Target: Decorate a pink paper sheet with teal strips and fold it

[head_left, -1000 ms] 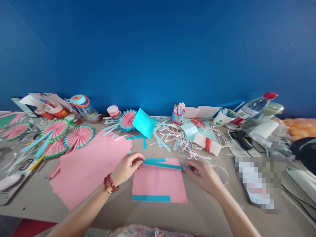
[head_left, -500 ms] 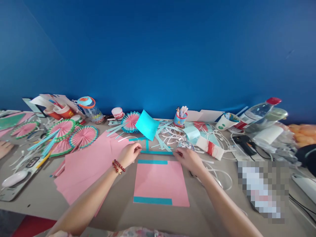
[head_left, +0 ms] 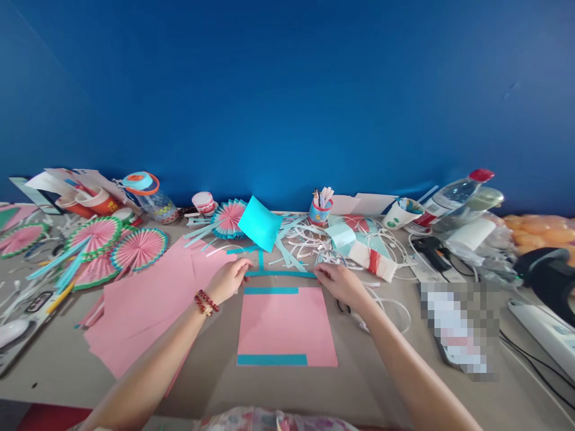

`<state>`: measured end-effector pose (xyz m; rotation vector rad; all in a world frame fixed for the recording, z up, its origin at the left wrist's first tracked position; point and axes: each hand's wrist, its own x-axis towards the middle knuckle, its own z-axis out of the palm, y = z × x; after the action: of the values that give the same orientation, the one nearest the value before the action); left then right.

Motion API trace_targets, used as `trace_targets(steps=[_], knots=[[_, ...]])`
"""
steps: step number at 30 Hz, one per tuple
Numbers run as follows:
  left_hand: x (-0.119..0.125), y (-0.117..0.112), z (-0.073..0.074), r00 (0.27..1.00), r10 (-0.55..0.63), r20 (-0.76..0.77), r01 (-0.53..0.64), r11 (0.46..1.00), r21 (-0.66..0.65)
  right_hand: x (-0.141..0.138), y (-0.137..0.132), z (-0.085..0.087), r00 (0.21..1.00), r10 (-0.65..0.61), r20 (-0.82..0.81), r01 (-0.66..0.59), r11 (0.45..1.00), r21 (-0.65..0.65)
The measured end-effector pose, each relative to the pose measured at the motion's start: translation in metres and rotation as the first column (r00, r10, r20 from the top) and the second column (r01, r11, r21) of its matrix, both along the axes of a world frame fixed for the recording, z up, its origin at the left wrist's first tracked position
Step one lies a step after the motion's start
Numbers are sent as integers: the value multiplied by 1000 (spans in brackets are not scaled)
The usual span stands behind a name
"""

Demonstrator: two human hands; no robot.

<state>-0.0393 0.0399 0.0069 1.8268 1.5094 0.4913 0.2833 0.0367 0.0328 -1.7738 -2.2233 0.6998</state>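
A narrow blue paper strip (head_left: 283,273) stretches between my two hands, just beyond the pink sheet. My left hand (head_left: 228,280), with a red bead bracelet at the wrist, pinches the strip's left end. At the other end, the fingertips of my right hand (head_left: 340,285) are closed on it. The pink paper sheet (head_left: 285,323) lies flat in front of me. One blue strip (head_left: 272,291) runs along its far edge and another blue strip (head_left: 272,360) along its near edge; both stop short of the sheet's right side.
Pink sheets (head_left: 144,305) are piled to the left, near several folded paper fans (head_left: 139,248). Behind my hands lie a bright blue paper piece (head_left: 260,223), loose strips and a pen cup (head_left: 320,209). A bottle (head_left: 453,200), white cables and a phone-like blurred object (head_left: 458,329) occupy the right.
The view has shifted slightly to the right. My left hand has moved a little outward, and more of the strip shows between my hands. The pink sheet still lies flat.
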Motion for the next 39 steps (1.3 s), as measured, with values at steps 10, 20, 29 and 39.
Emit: trace_targets(steps=[10,20,29,39], knots=[[-5,-1,4,981,-32,-193,69,979,190,-1,3,4,999,19,32,-19,1000,3],[30,12,-6,920,38,-389,127,911,392,-18,-2,-3,991,101,83,-110,986,121],[22,7,-6,898,86,-431,121,894,431,-5,-14,2,983,180,17,-181,979,92],[5,43,2,825,171,-538,91,900,426,-16,-21,-2,963,266,-32,-261,958,117]])
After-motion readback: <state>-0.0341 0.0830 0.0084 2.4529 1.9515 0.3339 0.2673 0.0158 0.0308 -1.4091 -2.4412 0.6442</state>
